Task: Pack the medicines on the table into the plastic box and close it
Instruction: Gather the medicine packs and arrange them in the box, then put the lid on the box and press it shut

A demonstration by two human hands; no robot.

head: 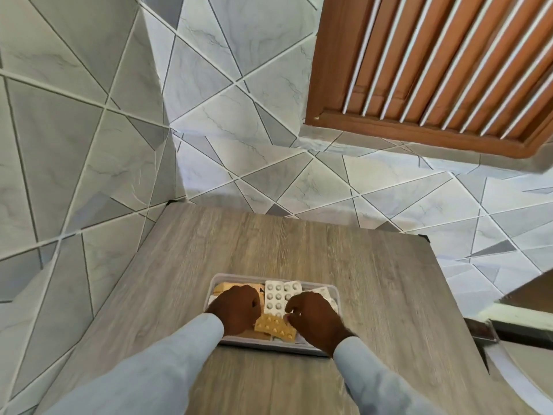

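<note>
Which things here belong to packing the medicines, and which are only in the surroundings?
Belong to the job:
- clear plastic box
- white blister pack of round tablets
- tan blister pack
- left hand and right hand, both over the box

Only surroundings:
- grey wood-grain table
- brown louvred wooden shutter
- grey geometric wall tiles

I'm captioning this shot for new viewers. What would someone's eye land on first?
Two hands, left hand and right hand, pressing into a clear plastic box full of blister packs at the table's near centre. Between them lies an orange blister pack; a white blister pack sits behind it.
</note>
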